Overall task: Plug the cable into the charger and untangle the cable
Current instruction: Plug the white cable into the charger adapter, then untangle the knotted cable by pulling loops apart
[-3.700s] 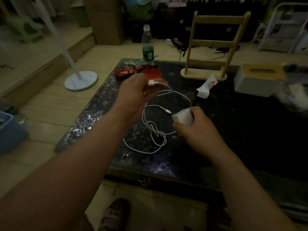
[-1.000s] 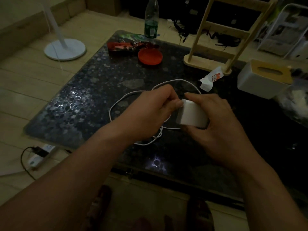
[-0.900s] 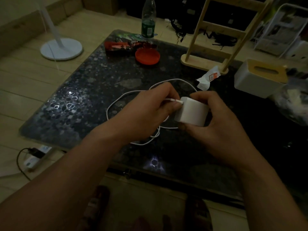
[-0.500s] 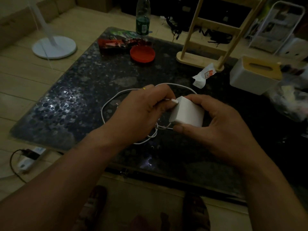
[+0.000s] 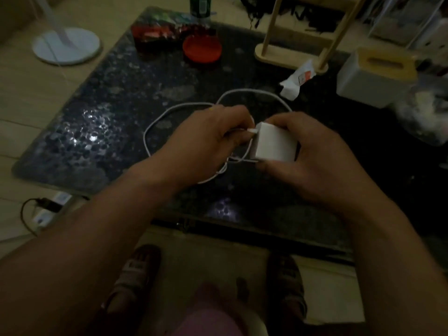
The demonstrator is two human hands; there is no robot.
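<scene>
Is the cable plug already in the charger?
Cannot tell: the plug touches the charger face, but blur hides whether it is seated.

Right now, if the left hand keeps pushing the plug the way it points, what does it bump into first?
Most likely the white charger held by the right hand: the left hand pinches the cable plug right at its side.

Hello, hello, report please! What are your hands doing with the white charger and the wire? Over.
Left hand pinching cable plug at charger. Right hand gripping charger. Cable looped on table, tangled near hands. Nothing blocking.
</scene>
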